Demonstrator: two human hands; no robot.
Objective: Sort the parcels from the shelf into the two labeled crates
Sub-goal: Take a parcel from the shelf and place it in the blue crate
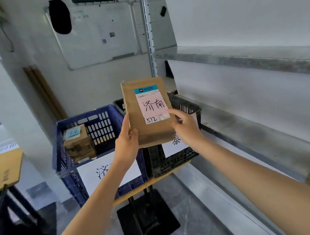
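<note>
Upright, the parcel (149, 114) sits gripped between left hand (126, 141) and right hand (186, 127).

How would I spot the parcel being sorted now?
Left of the metal shelf stand a blue crate and a black crate. Before them the left hand and right hand hold a flat brown parcel; unlike the crated boxes, it bears a pink handwritten note.
</note>
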